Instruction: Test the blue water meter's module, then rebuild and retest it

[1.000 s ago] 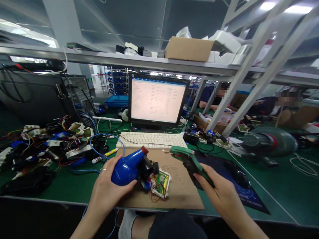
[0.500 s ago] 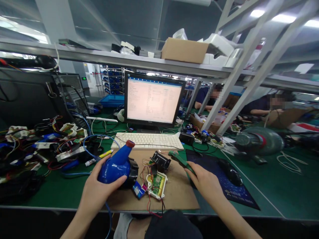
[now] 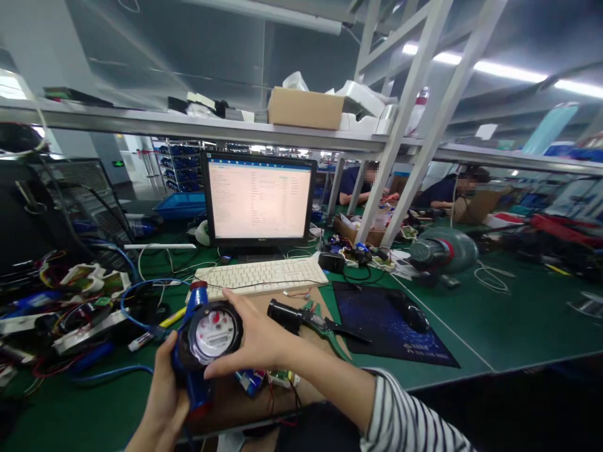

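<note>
A blue water meter (image 3: 198,307) with reddish end caps is turned so its round white dial (image 3: 215,336) and black ring face me. My left hand (image 3: 167,383) is wrapped round the meter's blue body from the left and below. Over the dial's black ring, my right hand (image 3: 254,339) grips with thumb and fingers spread about its edge. Just right of my right hand, a green-handled hand tool (image 3: 325,326) lies beside a black cylindrical part (image 3: 282,312). Below my right forearm, a blue battery pack (image 3: 249,381) and a circuit board in a white housing (image 3: 284,378) show only in part.
A white keyboard (image 3: 259,276) and a monitor (image 3: 259,201) stand behind the meter. Wired parts (image 3: 70,307) crowd the left side. A mouse (image 3: 417,319) rests on a dark mat (image 3: 377,326); a grey-green motor-like machine (image 3: 443,251) stands beyond. Two people sit at the back right.
My right hand has let go of the green-handled tool, now on the bench, and taken hold of the meter's black ring. The meter has turned dial-up towards me. The view has shifted right.
</note>
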Available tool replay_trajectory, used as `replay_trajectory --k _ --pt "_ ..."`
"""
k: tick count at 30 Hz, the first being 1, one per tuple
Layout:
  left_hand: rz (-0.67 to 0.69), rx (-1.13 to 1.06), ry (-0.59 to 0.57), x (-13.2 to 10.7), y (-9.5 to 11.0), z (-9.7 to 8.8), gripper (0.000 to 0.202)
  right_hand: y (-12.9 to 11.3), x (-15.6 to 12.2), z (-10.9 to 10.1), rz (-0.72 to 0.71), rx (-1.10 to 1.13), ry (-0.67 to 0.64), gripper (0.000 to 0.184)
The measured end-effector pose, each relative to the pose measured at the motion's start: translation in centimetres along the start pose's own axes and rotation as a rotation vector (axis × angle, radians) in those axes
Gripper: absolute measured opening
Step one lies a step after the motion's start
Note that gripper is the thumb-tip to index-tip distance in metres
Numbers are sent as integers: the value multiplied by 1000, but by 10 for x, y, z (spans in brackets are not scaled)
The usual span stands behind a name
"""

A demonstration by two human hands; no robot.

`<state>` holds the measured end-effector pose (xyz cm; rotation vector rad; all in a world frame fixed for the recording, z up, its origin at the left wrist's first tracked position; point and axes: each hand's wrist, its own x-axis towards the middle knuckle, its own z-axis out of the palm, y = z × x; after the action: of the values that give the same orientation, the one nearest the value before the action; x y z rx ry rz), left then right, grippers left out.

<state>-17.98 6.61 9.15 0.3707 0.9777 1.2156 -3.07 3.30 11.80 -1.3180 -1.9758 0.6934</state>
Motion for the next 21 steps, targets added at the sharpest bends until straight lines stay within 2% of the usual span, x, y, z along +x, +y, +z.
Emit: replay_trajectory --k 2,4,8,10,13,16,18,21 --pt "20 -48 -30 5 -2 -2 38 4 12 15 -20 64 23 110" --pt "-19 -89 -91 13 -5 -9 40 8 20 25 -33 80 110 103" --pt "-85 -36 -228 31 -7 -23 43 13 26 34 16 100 272 95" --pt "25 81 -237 41 -6 -27 38 13 27 35 42 82 300 92" --pt "295 290 -169 52 -5 -30 35 15 27 37 83 -12 279 91" --pt "449 499 -225 52 -8 -30 42 20 27 34 128 -67 231 92" --pt "534 644 -233 43 -11 -29 44 25 24 23 105 -33 159 94" --pt "781 844 -109 18 -15 -27 43 38 14 -9 91 -34 100 83"
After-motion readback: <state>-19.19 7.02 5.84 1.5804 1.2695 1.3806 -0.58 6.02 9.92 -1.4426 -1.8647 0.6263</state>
